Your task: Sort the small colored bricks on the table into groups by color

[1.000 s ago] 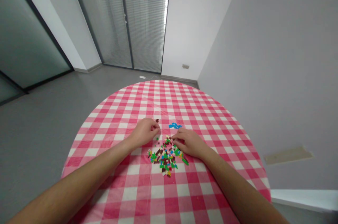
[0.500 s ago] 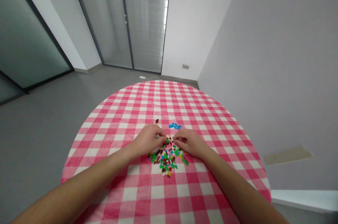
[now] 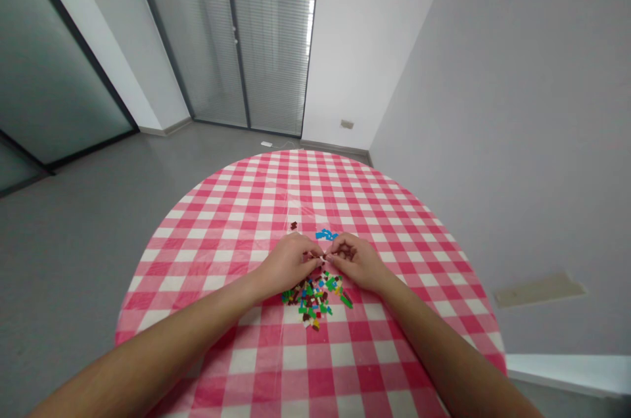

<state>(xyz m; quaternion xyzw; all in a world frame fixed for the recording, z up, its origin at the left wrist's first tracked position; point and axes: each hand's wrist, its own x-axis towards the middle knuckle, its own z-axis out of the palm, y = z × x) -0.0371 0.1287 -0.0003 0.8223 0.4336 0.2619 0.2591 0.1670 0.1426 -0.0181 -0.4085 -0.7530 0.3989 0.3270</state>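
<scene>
A loose pile of small bricks (image 3: 313, 300) in green, brown, white, blue, red and yellow lies on the checked tablecloth. Just above its far edge, my left hand (image 3: 290, 263) and my right hand (image 3: 357, 261) meet with their fingertips pinched together. Something small and dark shows between the fingertips, too small to make out. Blue bricks (image 3: 325, 234) form a separate group beyond my hands, partly beside my right hand. A few dark brown bricks (image 3: 294, 225) sit apart, beyond my left hand.
The round table (image 3: 236, 208) wears a pink and white checked cloth. Past its far edge, a white power strip (image 3: 266, 143) with a cable lies on the grey floor. Glass partitions (image 3: 271, 43) with blinds and grey walls surround it.
My left hand has moved right, away from the pile's upper left, and its fingertips now meet those of my right hand. My right hand's fingers have closed into a pinch and lifted slightly.
</scene>
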